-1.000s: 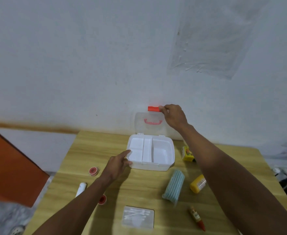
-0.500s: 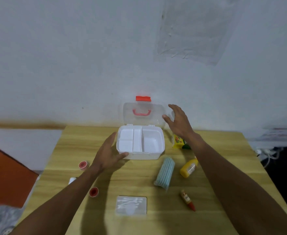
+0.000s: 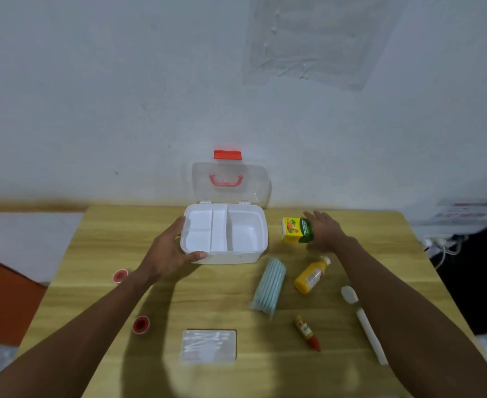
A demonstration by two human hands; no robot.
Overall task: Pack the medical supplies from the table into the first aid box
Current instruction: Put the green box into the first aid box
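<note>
The white first aid box (image 3: 230, 257) stands open at the back of the wooden table (image 3: 107, 234); its compartments hold nothing. Its clear lid (image 3: 253, 182), with a red handle and red latch, stands upright against the wall. My left hand (image 3: 167, 254) grips the box's front left corner, thumb on the front wall. To the right of the box, my right hand (image 3: 324, 231) closes round a small yellow and green carton (image 3: 294, 229). On the table lie a pale blue roll (image 3: 268, 285), a yellow bottle (image 3: 311, 275), a red-tipped tube (image 3: 307, 331), a long white stick (image 3: 364, 323) and a cotton swab pack (image 3: 209, 344).
Two small red round pieces (image 3: 120, 275) (image 3: 141, 324) lie left of my left forearm. The wall rises right behind the lid. An orange surface (image 3: 3, 300) shows beyond the table's left edge, and white cables (image 3: 440, 245) lie off its right edge.
My right hand let go of the red latch and came down to the carton. My left hand slid round the box's front left corner. The lid stays open.
</note>
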